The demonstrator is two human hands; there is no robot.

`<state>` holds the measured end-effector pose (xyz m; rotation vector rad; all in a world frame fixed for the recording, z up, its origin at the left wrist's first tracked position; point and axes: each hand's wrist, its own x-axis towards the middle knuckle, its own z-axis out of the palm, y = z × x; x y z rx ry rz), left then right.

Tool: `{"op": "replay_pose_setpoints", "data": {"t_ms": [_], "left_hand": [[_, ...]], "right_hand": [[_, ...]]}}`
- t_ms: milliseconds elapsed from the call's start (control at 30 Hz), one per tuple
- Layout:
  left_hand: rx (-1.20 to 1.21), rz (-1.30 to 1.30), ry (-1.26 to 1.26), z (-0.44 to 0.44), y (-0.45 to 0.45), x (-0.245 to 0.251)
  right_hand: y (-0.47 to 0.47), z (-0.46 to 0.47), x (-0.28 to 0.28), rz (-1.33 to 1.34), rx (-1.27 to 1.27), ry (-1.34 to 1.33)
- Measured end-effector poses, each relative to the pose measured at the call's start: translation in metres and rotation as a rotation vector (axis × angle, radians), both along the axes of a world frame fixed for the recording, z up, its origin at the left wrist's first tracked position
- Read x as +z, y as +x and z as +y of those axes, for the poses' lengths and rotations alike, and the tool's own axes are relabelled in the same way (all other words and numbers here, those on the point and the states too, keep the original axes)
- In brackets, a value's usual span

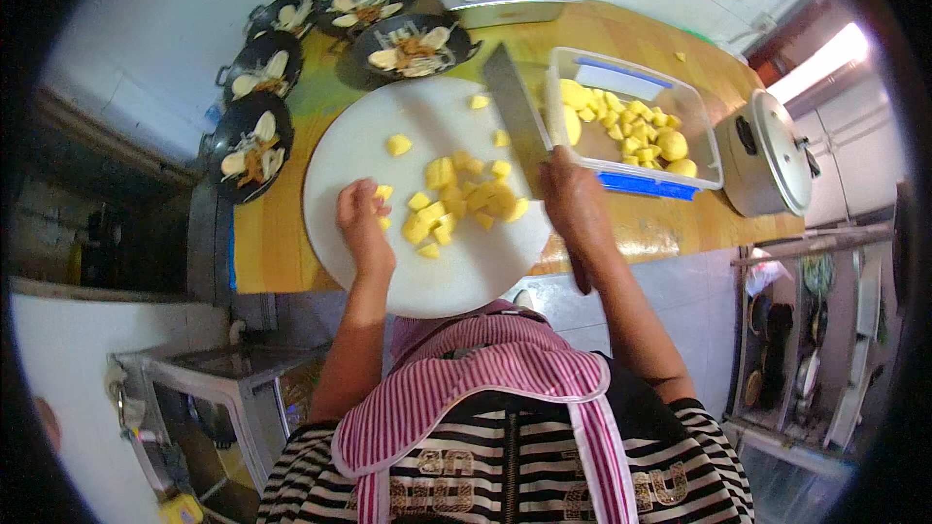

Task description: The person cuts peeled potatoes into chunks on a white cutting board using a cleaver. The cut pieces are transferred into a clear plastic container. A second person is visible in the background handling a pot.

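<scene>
My right hand (575,200) grips a cleaver (515,105), its broad blade raised over the right edge of a round white cutting board (349,124). Peeled potato chunks (429,222) lie heaped at the middle of the board, with a few strays near its far side. On the board's left part, my left hand (364,225) has curled fingers close against two small potato pieces (384,193); whether it grasps them is unclear. Beyond the blade stands a clear plastic tub (710,153) holding cut chunks and several whole peeled potatoes (673,145).
Several small black woks (251,178) with sliced food line the wooden table's (641,225) left and far sides. A steel tray (502,11) stands against the wall. A lidded metal pot (764,153) is right of the tub. A rack (801,349) holds pans at lower right.
</scene>
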<state>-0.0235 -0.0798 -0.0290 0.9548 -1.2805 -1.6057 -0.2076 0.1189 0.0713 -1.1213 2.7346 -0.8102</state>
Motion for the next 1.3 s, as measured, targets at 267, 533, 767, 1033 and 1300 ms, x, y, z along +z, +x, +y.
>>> {"op": "replay_pose_setpoints", "data": {"t_ms": [267, 533, 767, 1033, 1300], "left_hand": [[-0.283, -0.91, -0.983, 0.049, 0.009, -0.005], [-0.318, -0.742, -1.025, 0.037, -0.018, -0.012], [-0.159, -0.735, -0.954, 0.048, -0.004, -0.006], [-0.207, -0.773, -1.007, 0.072, -0.027, -0.004], [-0.063, -0.702, -0.963, 0.055, -0.022, -0.008]], "right_hand": [[-0.013, 0.012, -0.023, 0.283, -0.006, 0.351], [0.031, 0.002, -0.038, 0.201, 0.193, 0.293], [0.02, 0.056, -0.031, -0.749, -0.165, -0.267], [0.047, 0.045, -0.074, -1.104, -0.176, -0.332], [0.031, 0.065, -0.056, -1.029, -0.177, -0.234]]}}
